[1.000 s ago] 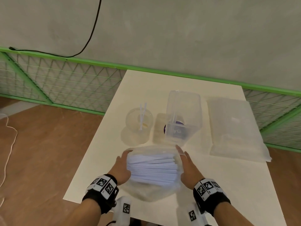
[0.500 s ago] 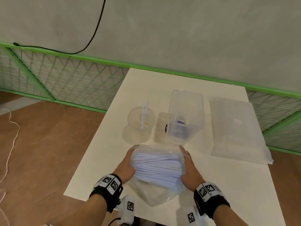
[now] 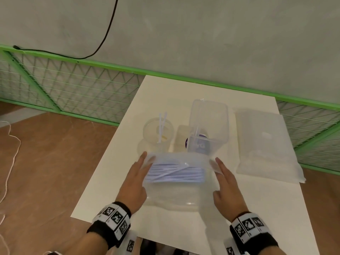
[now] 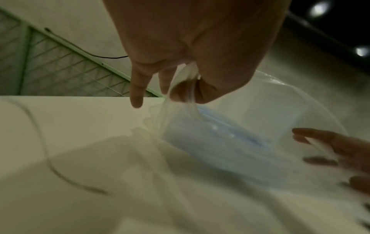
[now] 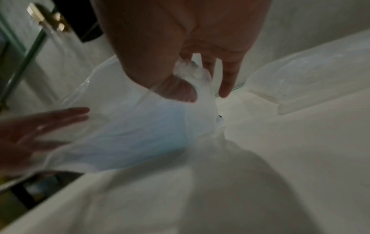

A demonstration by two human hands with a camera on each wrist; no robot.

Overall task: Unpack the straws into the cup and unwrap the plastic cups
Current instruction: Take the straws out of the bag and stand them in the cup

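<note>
We see both hands pinching the clear plastic bag of white paper-wrapped straws [image 3: 175, 172] just above the white tabletop [image 3: 257, 208]: left hand [image 3: 135, 183] grip on its left edge, right hand [image 3: 227, 188] on its right. The round clear plastic cup [image 3: 158, 131] with 2 straws stands behind.

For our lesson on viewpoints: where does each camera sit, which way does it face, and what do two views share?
Head: worn high, faces down at the table; both hands and wristbands show.
Left wrist: looks along the left hand pinching the straw bag.
Right wrist: looks along the right hand pinching the bag's other corner.
Both wrist views share the bag and the opposite hand.
</note>
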